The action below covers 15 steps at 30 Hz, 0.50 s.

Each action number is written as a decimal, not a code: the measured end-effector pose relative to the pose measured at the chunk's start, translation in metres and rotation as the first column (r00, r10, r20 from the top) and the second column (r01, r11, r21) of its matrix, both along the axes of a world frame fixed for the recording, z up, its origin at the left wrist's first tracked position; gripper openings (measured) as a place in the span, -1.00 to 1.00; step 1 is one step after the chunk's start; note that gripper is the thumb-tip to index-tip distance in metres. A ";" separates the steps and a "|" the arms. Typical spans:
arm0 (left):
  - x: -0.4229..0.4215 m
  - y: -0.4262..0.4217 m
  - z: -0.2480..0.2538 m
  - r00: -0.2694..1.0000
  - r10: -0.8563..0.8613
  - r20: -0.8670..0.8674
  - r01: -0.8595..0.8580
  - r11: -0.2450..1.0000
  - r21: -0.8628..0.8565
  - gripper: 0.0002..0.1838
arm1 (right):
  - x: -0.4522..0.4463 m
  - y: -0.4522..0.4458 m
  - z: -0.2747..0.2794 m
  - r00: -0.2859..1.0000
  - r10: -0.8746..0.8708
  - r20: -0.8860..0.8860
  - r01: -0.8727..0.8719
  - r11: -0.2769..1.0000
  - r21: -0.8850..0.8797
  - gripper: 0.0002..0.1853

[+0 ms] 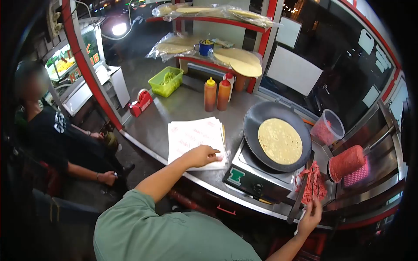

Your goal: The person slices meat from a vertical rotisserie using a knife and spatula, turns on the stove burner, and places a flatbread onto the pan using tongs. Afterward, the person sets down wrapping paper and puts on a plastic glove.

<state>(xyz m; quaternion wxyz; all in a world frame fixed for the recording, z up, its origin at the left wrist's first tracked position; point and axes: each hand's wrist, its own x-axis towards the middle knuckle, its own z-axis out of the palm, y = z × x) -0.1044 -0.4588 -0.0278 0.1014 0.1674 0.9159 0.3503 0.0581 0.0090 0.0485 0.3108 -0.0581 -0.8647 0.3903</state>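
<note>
My left hand rests over the lower right part of a stack of printed paper wrappers, its fingers loosely bent and apart. At the lower right, my right hand is closed around the end of slim tongs, whose tips reach into a heap of shaved reddish meat. A round flatbread with brown spots lies flat in the black pan. The pan sits on a gas stove between my hands.
A meat cone lies tilted at the right, near a clear tub. Two sauce bottles, a green basket and a red tape dispenser stand behind. Bagged flatbreads fill the shelves. A person sits at left.
</note>
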 end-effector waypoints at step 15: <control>-0.621 -0.357 0.103 0.188 -0.295 -0.937 -0.493 0.797 -0.350 -0.65 | 0.024 -0.296 -0.092 0.638 0.509 0.578 -0.476 0.850 -0.225 -0.78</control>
